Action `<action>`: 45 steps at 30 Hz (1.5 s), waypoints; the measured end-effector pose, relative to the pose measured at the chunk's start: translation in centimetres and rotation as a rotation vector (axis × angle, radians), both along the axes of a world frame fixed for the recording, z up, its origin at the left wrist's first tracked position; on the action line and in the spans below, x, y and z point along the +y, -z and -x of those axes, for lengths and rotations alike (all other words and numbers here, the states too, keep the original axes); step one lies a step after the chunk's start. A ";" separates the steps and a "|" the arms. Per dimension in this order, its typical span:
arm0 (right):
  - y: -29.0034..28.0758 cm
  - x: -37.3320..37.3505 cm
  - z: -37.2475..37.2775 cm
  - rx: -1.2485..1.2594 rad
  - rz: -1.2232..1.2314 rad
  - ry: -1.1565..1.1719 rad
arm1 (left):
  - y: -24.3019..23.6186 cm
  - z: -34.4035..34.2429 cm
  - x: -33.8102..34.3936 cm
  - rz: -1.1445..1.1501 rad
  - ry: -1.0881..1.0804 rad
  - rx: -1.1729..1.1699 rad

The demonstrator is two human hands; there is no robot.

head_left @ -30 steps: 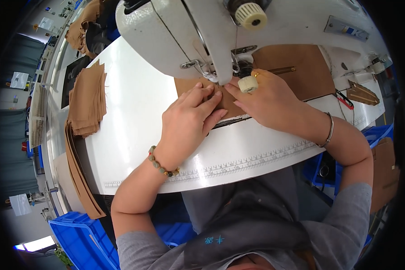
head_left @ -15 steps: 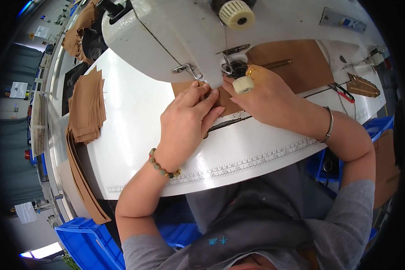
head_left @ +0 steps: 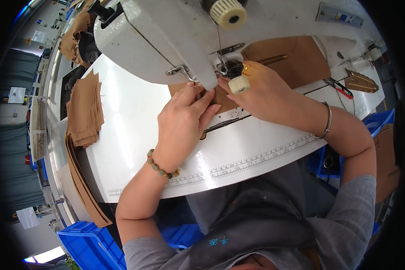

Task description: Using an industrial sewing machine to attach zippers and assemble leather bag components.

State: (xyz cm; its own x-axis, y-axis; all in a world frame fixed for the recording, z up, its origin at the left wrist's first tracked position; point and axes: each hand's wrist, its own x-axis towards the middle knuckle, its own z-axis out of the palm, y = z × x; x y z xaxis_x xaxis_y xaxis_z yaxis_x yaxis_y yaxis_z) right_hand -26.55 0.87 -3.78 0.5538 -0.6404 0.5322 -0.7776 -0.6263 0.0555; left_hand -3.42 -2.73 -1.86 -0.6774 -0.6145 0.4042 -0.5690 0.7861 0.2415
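Below my left hand (head_left: 181, 120) and right hand (head_left: 269, 95), I see table (head_left: 243, 144) reaching its near edge; both hands, half-open, press brown cloth (head_left: 297, 67).

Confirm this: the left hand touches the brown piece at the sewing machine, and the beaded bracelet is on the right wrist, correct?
Not quite: the head view shows the beaded bracelet on the left wrist and a metal bangle on the right wrist. The left hand does touch the brown piece at the sewing machine.
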 end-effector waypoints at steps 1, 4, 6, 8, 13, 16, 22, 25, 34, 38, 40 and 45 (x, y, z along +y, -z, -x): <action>0.0 -0.1 0.0 -0.006 0.006 0.005 | 0.0 0.0 -0.1 -0.023 -0.004 -0.002; 0.1 -0.1 0.0 0.008 -0.015 0.013 | -0.1 0.1 -0.1 -0.011 0.004 0.011; 0.1 -0.2 0.1 0.003 0.000 -0.001 | -0.2 0.0 -0.1 -0.016 0.002 0.004; 0.1 -0.2 0.2 0.001 0.015 -0.015 | -0.2 0.0 -0.1 -0.023 -0.001 0.001; 0.0 -0.2 0.1 -0.032 -0.017 -0.017 | -0.1 0.0 -0.2 0.006 0.014 0.022; -0.1 -0.3 0.1 -0.041 -0.019 -0.015 | -0.1 -0.1 -0.4 0.032 0.014 0.016; -1.1 -0.8 0.9 -0.109 0.023 0.052 | -0.1 -0.2 -0.5 0.136 0.032 -0.024; -2.3 0.4 0.7 0.053 -0.210 0.168 | -0.1 -0.7 -0.3 0.189 0.024 -0.046; -4.3 1.6 0.4 0.006 -0.375 -0.050 | 0.0 -1.8 0.1 -0.052 0.053 -0.001; -2.2 1.6 -0.1 -0.043 -0.222 -0.050 | -0.2 -2.5 0.5 -0.079 0.043 -0.044; -1.4 1.8 0.0 -0.045 -0.197 -0.069 | -0.1 -2.7 1.1 -0.114 0.068 -0.052; -1.0 2.3 -0.2 0.006 -0.172 -0.042 | 0.4 -2.3 2.2 -0.136 0.041 -0.027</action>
